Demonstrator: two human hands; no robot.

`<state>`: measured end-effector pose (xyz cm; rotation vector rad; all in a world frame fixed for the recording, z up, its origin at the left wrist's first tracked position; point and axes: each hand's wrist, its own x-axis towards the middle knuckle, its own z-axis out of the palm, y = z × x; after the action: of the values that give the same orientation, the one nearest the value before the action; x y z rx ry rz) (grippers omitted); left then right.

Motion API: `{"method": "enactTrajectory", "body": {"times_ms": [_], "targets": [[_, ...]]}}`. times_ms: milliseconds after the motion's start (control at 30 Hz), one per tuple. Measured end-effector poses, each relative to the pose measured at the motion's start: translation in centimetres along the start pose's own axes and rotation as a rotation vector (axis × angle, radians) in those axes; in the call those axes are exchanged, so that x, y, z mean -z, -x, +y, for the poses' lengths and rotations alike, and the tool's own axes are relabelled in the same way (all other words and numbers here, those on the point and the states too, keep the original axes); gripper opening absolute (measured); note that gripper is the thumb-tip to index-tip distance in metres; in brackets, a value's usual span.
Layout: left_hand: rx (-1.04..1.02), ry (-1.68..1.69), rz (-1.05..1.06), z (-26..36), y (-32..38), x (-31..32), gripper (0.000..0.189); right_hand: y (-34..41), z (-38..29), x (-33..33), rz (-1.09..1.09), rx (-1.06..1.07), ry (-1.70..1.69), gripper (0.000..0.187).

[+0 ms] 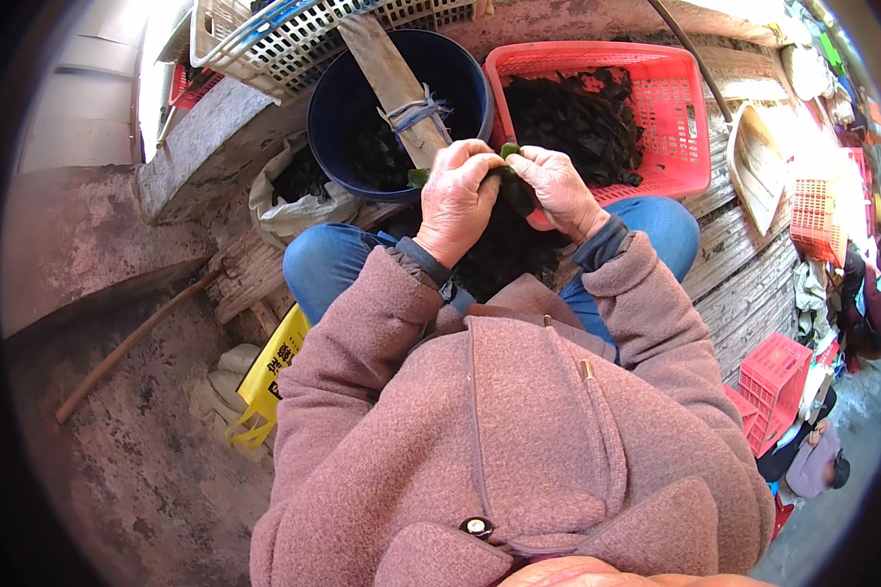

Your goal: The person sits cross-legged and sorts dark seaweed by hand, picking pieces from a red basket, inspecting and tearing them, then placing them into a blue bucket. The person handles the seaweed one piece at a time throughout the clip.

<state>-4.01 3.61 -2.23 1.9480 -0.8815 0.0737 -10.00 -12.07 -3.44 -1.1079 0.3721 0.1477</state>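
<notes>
My left hand [457, 202] and my right hand [558, 187] are close together above my lap. Both grip a strip of dark green seaweed, likely kelp [515, 194], its bright green ends poking out beside the fingers. Just beyond my left hand, a wooden board [385, 70] bound with blue cord [415, 112] slopes across a dark blue bucket [323, 139]. Dark seaweed pieces lie inside the bucket. Past my right hand stands a red plastic basket [672, 165] partly filled with dark seaweed [569, 121]. More dark seaweed [495, 249] is heaped between my knees, partly hidden by my hands.
A white plastic crate [294, 55] stands beyond the bucket, with an open woven sack [272, 216] at left. A yellow bag [268, 374] and a wooden stick [139, 341] lie left of me. At right are a shovel [756, 165], red crates [774, 389] and a seated person [815, 458].
</notes>
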Motion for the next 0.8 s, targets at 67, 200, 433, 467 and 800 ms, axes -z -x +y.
{"method": "enactTrajectory", "body": {"times_ms": [67,200,433,467,800], "targets": [[0.029,0.058,-0.071,-0.3,0.0,0.2,0.02,-0.2,-0.1,0.3,-0.026,-0.058,-0.089,0.012],[0.032,0.256,-0.23,-0.8,0.2,0.4,0.018,-0.1,-0.3,0.4,0.026,-0.093,0.066,0.009],[0.236,0.207,-0.244,-1.5,0.9,-0.4,0.018,0.7,-1.1,0.5,-0.063,-0.129,0.065,0.015],[0.245,0.184,-0.234,-1.5,1.0,-0.7,0.018,0.7,-1.0,0.3,-0.058,-0.108,0.192,0.014],[0.481,0.262,-0.218,-2.6,1.8,-1.7,0.014,0.4,1.4,-0.7,0.066,0.244,0.523,0.013]]}}
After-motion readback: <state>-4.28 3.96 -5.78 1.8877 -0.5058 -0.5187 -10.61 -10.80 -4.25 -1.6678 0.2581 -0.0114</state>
